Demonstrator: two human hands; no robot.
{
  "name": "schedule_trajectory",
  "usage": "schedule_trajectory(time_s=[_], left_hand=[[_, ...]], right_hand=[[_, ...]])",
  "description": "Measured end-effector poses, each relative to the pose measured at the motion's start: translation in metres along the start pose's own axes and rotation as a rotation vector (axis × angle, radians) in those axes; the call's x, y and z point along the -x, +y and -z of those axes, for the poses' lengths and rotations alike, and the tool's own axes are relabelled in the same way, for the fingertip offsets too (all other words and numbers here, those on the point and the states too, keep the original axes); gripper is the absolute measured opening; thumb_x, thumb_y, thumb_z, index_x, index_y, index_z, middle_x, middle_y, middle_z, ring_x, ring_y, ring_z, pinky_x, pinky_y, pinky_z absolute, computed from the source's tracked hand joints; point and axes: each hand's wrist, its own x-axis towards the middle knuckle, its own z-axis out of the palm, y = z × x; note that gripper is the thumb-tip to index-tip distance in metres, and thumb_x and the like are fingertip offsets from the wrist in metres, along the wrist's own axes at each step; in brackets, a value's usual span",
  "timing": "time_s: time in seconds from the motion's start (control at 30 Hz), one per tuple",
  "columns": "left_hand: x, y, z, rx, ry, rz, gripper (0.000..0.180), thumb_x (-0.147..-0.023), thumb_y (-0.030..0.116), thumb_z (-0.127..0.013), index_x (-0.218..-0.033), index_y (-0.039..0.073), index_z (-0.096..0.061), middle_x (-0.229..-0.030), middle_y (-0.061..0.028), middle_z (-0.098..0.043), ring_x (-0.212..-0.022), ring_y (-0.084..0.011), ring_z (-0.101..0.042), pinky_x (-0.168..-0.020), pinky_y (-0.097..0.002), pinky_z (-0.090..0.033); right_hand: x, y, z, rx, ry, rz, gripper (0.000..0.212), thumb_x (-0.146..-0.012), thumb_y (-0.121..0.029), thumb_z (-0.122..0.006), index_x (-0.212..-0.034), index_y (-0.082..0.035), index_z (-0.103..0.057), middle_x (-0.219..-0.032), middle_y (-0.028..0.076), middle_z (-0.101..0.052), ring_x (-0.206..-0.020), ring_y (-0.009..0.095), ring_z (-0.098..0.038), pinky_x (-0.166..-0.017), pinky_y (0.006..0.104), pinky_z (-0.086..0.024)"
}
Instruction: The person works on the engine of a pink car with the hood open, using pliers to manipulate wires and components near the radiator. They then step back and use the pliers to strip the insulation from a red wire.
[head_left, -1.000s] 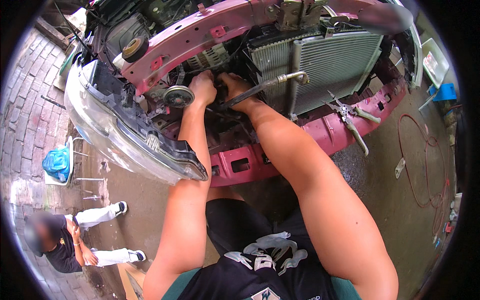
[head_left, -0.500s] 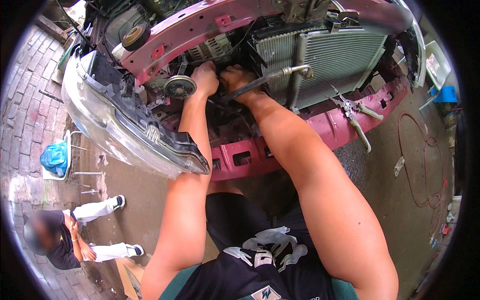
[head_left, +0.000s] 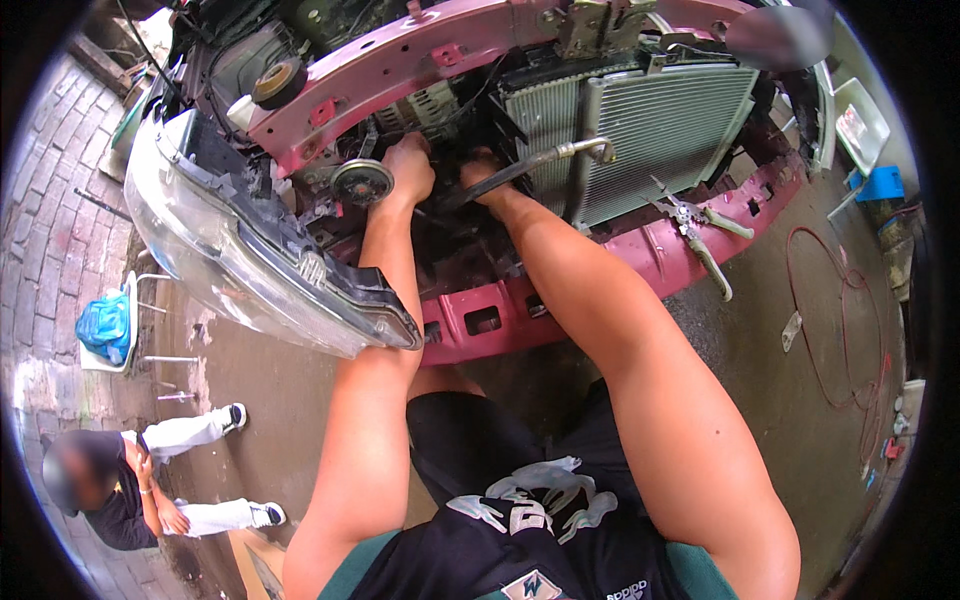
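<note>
Both my arms reach into the open front of a pink car. My left hand (head_left: 408, 170) is closed, fingers curled into the dark gap below the alternator (head_left: 432, 106); what it grips is hidden. Close beside its wrist is a round black horn (head_left: 362, 183). My right hand (head_left: 482, 172) is curled deeper in the gap, partly behind a black hose (head_left: 505, 174) with a metal end; its fingertips and anything in them are out of sight. Right of that hand stands the finned radiator-like panel (head_left: 670, 128). A clear headlight (head_left: 230, 235) lies left of my left forearm.
Locking pliers (head_left: 688, 222) rest on the pink bumper beam (head_left: 610, 262). A roll of tape (head_left: 279, 82) sits on the upper crossmember (head_left: 375, 65). Someone in white trousers (head_left: 195, 432) sits at the lower left, near a blue bag (head_left: 106, 326). A red hose (head_left: 800, 300) coils on the right floor.
My right hand has gone deeper into the gap and shows less behind the hose. My left hand stays at nearly the same spot. The view has shifted slightly.
</note>
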Motion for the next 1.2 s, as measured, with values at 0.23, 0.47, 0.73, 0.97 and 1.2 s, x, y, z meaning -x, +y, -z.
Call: schedule_trajectory(time_s=[0.23,0.47,0.73,0.97,1.2], left_hand=[[0.002,0.007,0.001,-0.02,0.045,-0.018,0.034,-0.078,-0.002,-0.054,-0.109,0.005,-0.065,-0.104,-0.0225,-0.068,-0.103,-0.0418,-0.063,-0.088,-0.0483,-0.05],[-0.001,0.006,-0.003,-0.004,0.092,-0.083,0.034,-0.078,-0.003,-0.053,-0.109,0.003,-0.065,-0.11,-0.0236,-0.066,-0.109,-0.0416,-0.061,-0.091,-0.0474,-0.049],[0.001,0.014,-0.005,0.022,0.104,-0.046,0.03,-0.079,-0.001,-0.053,-0.106,0.002,-0.065,-0.106,-0.0243,-0.067,-0.105,-0.0421,-0.062,-0.09,-0.0481,-0.049],[0.011,-0.017,0.001,-0.008,0.053,0.021,0.025,-0.082,0.01,-0.052,-0.101,0.003,-0.066,-0.098,-0.0247,-0.068,-0.1,-0.0427,-0.063,-0.089,-0.0493,-0.049],[-0.003,0.007,-0.009,-0.025,0.126,-0.118,0.026,-0.087,0.018,-0.049,-0.094,0.001,-0.069,-0.096,-0.0258,-0.067,-0.1,-0.0436,-0.061,-0.09,-0.0504,-0.048]], right_hand=[[-0.008,0.008,-0.018,0.492,-0.432,0.428,0.029,-0.084,-0.023,-0.056,-0.093,-0.001,-0.073,-0.102,0.024,-0.069,-0.099,0.035,-0.067,-0.085,0.0453,-0.05],[-0.017,0.001,0.0,0.263,-0.594,0.315,0.028,-0.084,-0.024,-0.057,-0.094,-0.004,-0.074,-0.107,0.024,-0.069,-0.101,0.035,-0.067,-0.086,0.0487,-0.051],[-0.032,0.032,-0.023,0.438,-0.469,0.436,0.033,-0.083,-0.02,-0.059,-0.112,-0.009,-0.068,-0.119,0.024,-0.064,-0.11,0.04,-0.061,-0.092,0.0483,-0.048],[-0.002,-0.047,-0.006,-0.095,-0.099,0.084,0.04,-0.083,-0.009,-0.058,-0.123,-0.008,-0.057,-0.122,0.024,-0.059,-0.116,0.042,-0.056,-0.096,0.0466,-0.046],[0.016,-0.025,0.031,-0.29,0.224,0.215,0.03,-0.089,-0.008,-0.053,-0.119,-0.004,-0.057,-0.12,0.02,-0.06,-0.104,0.038,-0.06,-0.089,0.0435,-0.049]])
